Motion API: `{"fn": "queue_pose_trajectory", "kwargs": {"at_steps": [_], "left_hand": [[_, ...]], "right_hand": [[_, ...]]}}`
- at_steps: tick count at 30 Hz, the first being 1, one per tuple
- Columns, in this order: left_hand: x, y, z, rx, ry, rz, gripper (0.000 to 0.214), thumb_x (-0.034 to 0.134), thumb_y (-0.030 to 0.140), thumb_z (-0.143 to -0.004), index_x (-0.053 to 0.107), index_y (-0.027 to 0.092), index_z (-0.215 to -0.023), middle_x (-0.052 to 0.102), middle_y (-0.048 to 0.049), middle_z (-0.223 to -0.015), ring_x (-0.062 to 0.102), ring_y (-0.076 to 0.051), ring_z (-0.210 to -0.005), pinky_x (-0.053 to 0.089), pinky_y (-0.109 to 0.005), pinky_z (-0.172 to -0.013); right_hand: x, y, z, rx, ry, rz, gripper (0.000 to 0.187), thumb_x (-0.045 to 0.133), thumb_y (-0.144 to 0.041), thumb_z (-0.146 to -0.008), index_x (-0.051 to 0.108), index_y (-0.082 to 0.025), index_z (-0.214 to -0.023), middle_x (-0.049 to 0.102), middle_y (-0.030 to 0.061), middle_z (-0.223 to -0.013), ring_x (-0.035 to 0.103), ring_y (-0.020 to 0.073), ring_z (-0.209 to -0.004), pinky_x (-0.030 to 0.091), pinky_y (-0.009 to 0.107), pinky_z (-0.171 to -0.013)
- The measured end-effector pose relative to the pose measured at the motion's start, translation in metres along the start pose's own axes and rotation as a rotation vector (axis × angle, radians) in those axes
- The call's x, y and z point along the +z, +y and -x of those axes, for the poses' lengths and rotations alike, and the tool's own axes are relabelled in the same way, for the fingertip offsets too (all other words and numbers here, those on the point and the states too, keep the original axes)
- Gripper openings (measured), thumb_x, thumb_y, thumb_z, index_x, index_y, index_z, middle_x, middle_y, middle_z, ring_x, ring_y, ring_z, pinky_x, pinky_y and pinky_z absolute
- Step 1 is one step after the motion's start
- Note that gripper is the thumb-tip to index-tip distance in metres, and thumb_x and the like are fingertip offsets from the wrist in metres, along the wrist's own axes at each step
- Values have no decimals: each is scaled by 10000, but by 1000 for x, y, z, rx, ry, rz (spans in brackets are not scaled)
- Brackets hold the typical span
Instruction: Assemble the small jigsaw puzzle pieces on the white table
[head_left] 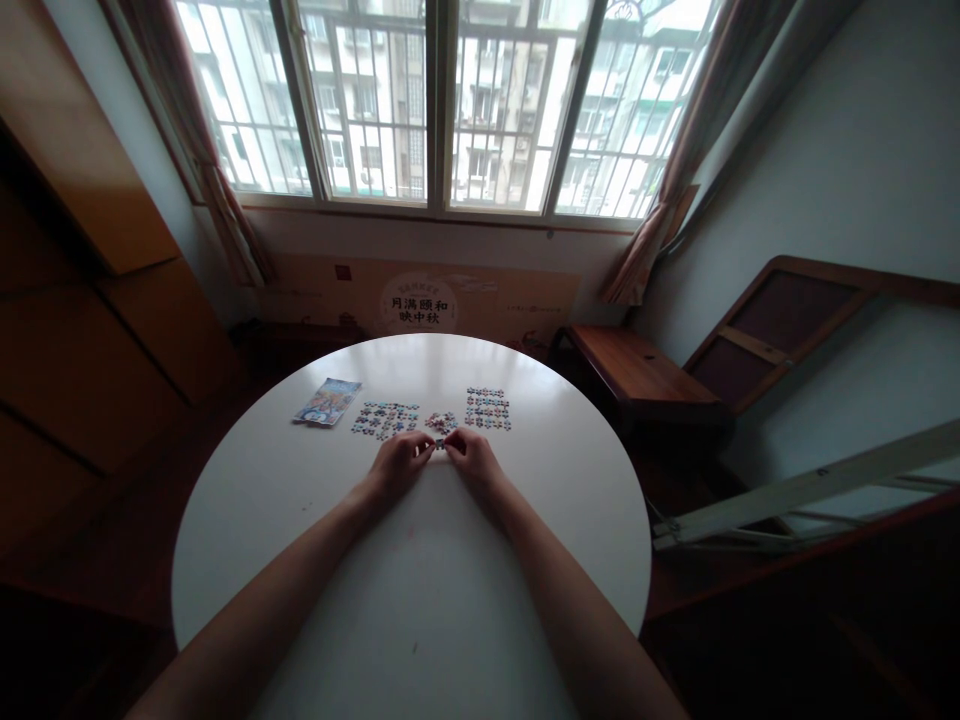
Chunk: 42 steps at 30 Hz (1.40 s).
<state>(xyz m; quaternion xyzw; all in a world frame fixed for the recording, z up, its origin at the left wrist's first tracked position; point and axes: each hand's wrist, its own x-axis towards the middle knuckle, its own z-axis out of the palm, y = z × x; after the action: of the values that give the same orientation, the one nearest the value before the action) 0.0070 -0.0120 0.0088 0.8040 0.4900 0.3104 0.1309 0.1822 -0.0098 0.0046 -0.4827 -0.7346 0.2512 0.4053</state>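
Observation:
Both of my hands meet over the middle of a round white table (405,590). Fingertips of my left hand (399,458) and my right hand (471,455) pinch a small dark jigsaw puzzle piece (440,445) between them, one hand at each side. Just beyond it lies a small heap of loose puzzle pieces (441,422). To the left, rows of spread puzzle pieces (386,418) lie partly behind my left hand. More pieces in rows (488,408) lie beyond my right hand. The picture on the held piece is too small to make out.
A colourful picture packet (328,402) lies at the table's far left. Past the table stand a low wooden bench (637,365) at right and a printed banner (315,290) under the barred window. A pale folded frame (810,478) leans at right; wooden cabinets (97,350) stand left.

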Motion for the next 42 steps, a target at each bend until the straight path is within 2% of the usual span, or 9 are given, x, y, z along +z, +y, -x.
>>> {"fn": "queue_pose_trajectory", "kwargs": {"at_steps": [21,42], "left_hand": [[1,0,-1,-2,15,79,162,547,224,-823,686,176,-891,648,-15,-700,561,-112,-617,422,-200,-602],[1,-3,0,27,4,18,145,544,230,-818,676,185,-855,646,-11,-703,562,-113,-624,405,-199,-601]], "right_hand": [[1,1,0,9,0,-5,87,564,-143,-752,649,-153,-767,643,23,-717,566,138,-671,425,239,-654],[2,2,0,-4,-1,18,101,558,-151,-762,654,-155,-791,652,28,-741,569,141,-687,428,243,-666]]}}
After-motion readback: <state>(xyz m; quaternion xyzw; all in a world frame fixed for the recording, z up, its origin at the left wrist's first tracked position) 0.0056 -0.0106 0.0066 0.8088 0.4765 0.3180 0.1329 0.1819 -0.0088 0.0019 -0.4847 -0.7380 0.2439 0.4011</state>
